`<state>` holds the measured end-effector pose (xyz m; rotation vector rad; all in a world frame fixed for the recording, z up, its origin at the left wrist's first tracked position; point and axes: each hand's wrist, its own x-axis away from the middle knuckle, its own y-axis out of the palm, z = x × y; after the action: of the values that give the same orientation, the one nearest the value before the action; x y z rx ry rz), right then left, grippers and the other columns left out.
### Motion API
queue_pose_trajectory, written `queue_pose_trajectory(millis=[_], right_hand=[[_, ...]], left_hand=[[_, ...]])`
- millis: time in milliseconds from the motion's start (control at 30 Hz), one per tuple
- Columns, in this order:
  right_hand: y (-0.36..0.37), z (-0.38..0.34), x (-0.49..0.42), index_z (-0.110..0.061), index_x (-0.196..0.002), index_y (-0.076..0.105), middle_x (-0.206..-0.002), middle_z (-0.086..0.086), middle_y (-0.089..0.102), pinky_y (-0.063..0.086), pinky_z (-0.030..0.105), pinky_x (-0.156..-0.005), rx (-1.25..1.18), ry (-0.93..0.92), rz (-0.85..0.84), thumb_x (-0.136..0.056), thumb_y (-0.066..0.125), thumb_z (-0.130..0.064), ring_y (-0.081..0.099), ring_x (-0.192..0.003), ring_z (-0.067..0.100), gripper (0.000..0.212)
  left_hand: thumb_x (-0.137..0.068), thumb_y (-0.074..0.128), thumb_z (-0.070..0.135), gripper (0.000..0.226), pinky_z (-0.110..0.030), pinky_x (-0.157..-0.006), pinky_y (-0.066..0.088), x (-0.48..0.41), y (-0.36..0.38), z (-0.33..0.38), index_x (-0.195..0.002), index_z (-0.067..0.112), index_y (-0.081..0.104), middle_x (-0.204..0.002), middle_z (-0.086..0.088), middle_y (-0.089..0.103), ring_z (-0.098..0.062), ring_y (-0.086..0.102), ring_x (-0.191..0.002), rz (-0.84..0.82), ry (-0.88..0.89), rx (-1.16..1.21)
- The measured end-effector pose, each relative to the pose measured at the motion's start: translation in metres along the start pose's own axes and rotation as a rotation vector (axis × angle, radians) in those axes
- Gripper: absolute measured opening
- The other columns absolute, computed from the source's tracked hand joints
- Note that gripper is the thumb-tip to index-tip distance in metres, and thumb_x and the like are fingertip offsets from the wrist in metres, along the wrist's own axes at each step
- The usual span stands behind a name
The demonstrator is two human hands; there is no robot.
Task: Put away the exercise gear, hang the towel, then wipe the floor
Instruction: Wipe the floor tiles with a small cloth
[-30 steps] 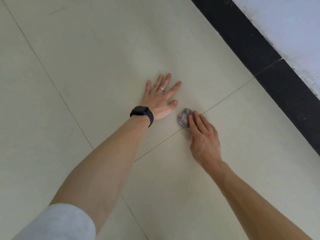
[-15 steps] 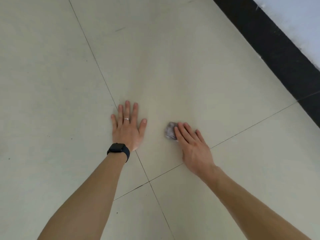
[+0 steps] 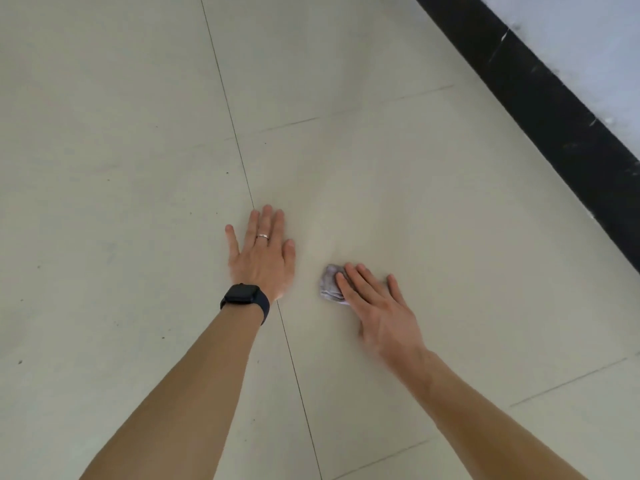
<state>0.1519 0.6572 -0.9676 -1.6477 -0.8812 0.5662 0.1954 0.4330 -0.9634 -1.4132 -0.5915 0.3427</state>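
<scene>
Pale floor tiles [image 3: 415, 202] bear both flat hands, right hand [image 3: 381, 310] pressing cloth [image 3: 330, 284], left hand [image 3: 263, 254] beside it.

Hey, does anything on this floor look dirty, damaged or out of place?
Only minor things: small dark specks dot the floor tiles left of the left hand, and the black baseboard shows white scuffs. No spill shows.
</scene>
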Motion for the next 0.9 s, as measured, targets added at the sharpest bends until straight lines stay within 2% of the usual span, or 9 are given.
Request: queue_pose_trajectory(millis=[67, 133, 267, 400, 533, 667, 733, 833, 900], right_hand=[[0.001, 0.004, -0.024, -0.017, -0.143, 0.052, -0.151, 0.0, 0.047, 0.035, 0.054, -0.108, 0.018, -0.025, 0.029, -0.07, 0.023, -0.009, 0.046, -0.138, 0.02, 0.079], [0.002, 0.007, -0.047, -0.017, -0.147, 0.046, -0.155, -0.001, 0.041, 0.027, 0.051, -0.112, 0.025, -0.054, 0.036, -0.073, 0.028, -0.008, 0.038, -0.143, 0.018, 0.077], [-0.002, -0.003, -0.104, -0.019, -0.154, 0.033, -0.162, -0.004, 0.026, 0.013, 0.049, -0.119, -0.01, -0.109, -0.005, -0.079, 0.053, 0.003, 0.021, -0.15, 0.017, 0.08], [-0.015, -0.017, -0.168, -0.024, -0.158, 0.009, -0.166, -0.01, 0.0, -0.004, 0.045, -0.123, 0.011, -0.121, -0.123, -0.095, 0.044, -0.007, -0.006, -0.152, 0.01, 0.074], [-0.015, -0.033, -0.219, -0.027, -0.158, 0.005, -0.166, -0.01, -0.004, -0.004, 0.045, -0.122, 0.023, -0.125, -0.143, -0.098, 0.04, -0.012, -0.009, -0.152, 0.009, 0.071], [-0.024, -0.027, -0.244, -0.029, -0.158, 0.003, -0.166, -0.012, -0.005, -0.002, 0.045, -0.123, 0.089, -0.204, -0.181, -0.099, 0.034, -0.013, -0.007, -0.152, 0.007, 0.069], [-0.032, -0.002, -0.254, -0.03, -0.158, 0.004, -0.166, -0.013, -0.003, 0.0, 0.047, -0.124, 0.104, -0.133, -0.155, -0.098, 0.035, -0.012, -0.006, -0.152, 0.007, 0.07], [-0.043, 0.038, -0.263, -0.027, -0.158, 0.004, -0.166, -0.009, -0.003, -0.001, 0.051, -0.123, 0.097, 0.19, -0.095, -0.098, 0.033, -0.012, -0.006, -0.152, 0.009, 0.069], [-0.042, 0.034, -0.267, -0.023, -0.158, 0.002, -0.166, -0.005, -0.005, -0.002, 0.052, -0.122, 0.106, 0.325, -0.084, -0.096, 0.032, -0.012, -0.009, -0.152, 0.011, 0.071]], left_hand=[[-0.103, 0.007, 0.044, 0.061, -0.054, -0.12, -0.01, -0.015, 0.007, -0.006, -0.158, 0.023, -0.006, -0.166, 0.007, -0.007, -0.012, -0.008, -0.152, 0.033, -0.058, 0.019], [-0.102, 0.009, 0.043, 0.061, -0.054, -0.12, -0.01, -0.022, 0.013, -0.007, -0.158, 0.022, -0.002, -0.166, 0.007, -0.002, -0.011, -0.004, -0.153, 0.087, -0.072, 0.037], [-0.1, 0.004, 0.041, 0.062, -0.054, -0.121, -0.009, -0.023, 0.019, -0.009, -0.159, 0.02, 0.001, -0.166, 0.006, 0.001, -0.011, -0.002, -0.153, 0.113, -0.054, 0.061], [-0.097, 0.001, 0.043, 0.065, -0.055, -0.121, -0.006, -0.025, 0.021, -0.01, -0.158, 0.019, 0.001, -0.166, 0.005, -0.001, -0.01, -0.006, -0.152, 0.103, -0.042, 0.114], [-0.099, 0.007, 0.042, 0.063, -0.058, -0.121, -0.001, -0.027, 0.022, -0.013, -0.158, 0.018, 0.008, -0.166, 0.004, 0.005, -0.011, 0.0, -0.152, 0.123, -0.039, 0.126], [-0.1, 0.018, 0.041, 0.062, -0.06, -0.12, 0.006, -0.027, 0.022, -0.014, -0.156, 0.015, 0.021, -0.164, 0.0, 0.02, -0.014, 0.016, -0.152, 0.151, -0.03, 0.136], [-0.099, 0.02, 0.04, 0.062, -0.059, -0.12, 0.007, -0.027, 0.021, -0.014, -0.156, 0.014, 0.025, -0.163, 0.0, 0.023, -0.014, 0.019, -0.151, 0.161, -0.028, 0.143], [-0.099, 0.019, 0.04, 0.062, -0.057, -0.121, 0.004, -0.028, 0.021, -0.013, -0.156, 0.014, 0.023, -0.164, 0.0, 0.02, -0.015, 0.016, -0.152, 0.163, -0.024, 0.139], [-0.099, 0.018, 0.04, 0.063, -0.056, -0.122, 0.003, -0.029, 0.022, -0.012, -0.156, 0.015, 0.02, -0.164, 0.0, 0.018, -0.015, 0.014, -0.152, 0.154, -0.026, 0.134]])
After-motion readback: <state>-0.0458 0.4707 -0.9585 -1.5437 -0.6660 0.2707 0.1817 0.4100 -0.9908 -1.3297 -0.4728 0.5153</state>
